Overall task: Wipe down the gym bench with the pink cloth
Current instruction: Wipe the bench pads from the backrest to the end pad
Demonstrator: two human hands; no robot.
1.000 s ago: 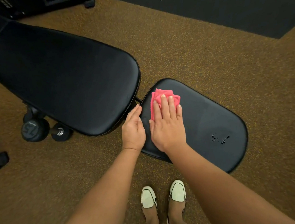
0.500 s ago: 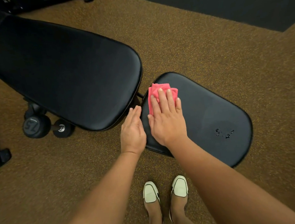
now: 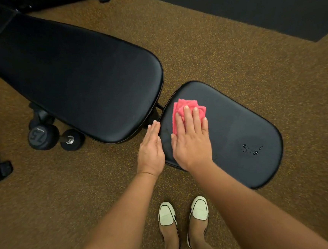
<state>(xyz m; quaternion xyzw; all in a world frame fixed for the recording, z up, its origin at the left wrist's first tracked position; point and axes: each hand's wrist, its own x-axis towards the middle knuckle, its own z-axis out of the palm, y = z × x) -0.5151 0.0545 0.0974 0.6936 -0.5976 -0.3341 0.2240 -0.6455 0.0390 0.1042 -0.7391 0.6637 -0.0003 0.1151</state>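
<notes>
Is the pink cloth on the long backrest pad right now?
No. The pink cloth lies on the smaller seat pad, pressed flat under the right hand.

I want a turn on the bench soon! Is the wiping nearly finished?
Not yet. Nothing looks clearly finished. Right now the right hand presses the pink cloth flat on the seat pad, near its end by the backrest, while the left hand rests at that pad's edge. Droplets still sit farther along the seat, and the long backrest pad has no cloth on it yet.
</notes>
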